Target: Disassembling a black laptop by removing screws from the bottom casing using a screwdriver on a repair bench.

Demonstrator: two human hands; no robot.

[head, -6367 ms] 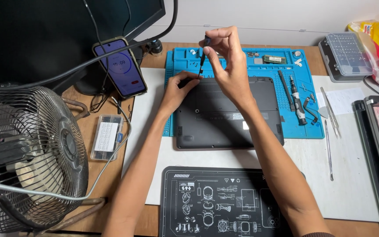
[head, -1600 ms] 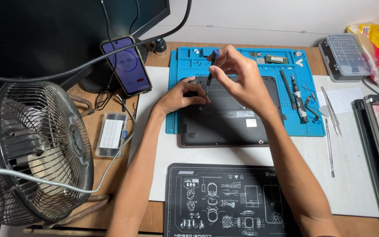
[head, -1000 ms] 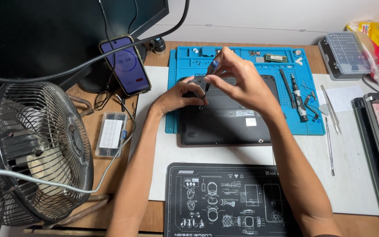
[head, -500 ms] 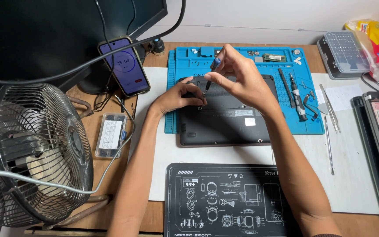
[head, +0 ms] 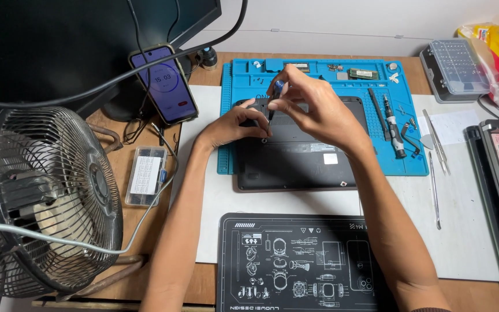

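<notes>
Laptop (head: 301,156), dark and lying underside up, one in number, rests on a blue repair mat (head: 235,115) at the centre of the desk. Both hands meet over its upper left corner, at roughly 11 o'clock on its base panel. Right hand (head: 310,107) comes in from 5 o'clock; its thumb and fingers are pinched together on the upper end of one small screwdriver (head: 274,98), which has a blue cap and stands nearly upright, tip down on the panel. Left hand (head: 235,124) comes in from 7 o'clock and lies on the same corner, fingers curled toward the lower shaft of the screwdriver; whether they actually clasp the shaft cannot be told, since the right hand partly covers them.

On the mat at 3 o'clock from the laptop lie two pen-shaped drivers (head: 393,124). Beyond the mat's right edge, on the white sheet, lie two slim metal tools (head: 434,179). Small parts and screws sit in the mat's top trays at 12 o'clock; their number is too small to tell. One clear parts box (head: 456,68) stands at 2 o'clock. One phone (head: 164,86) with a lit screen leans at 10 o'clock, one small clear case (head: 144,175) lies at 9 o'clock, and one wire-guard fan (head: 41,202) fills 8 o'clock. One black diagram mat (head: 295,263) lies at 6 o'clock.
</notes>
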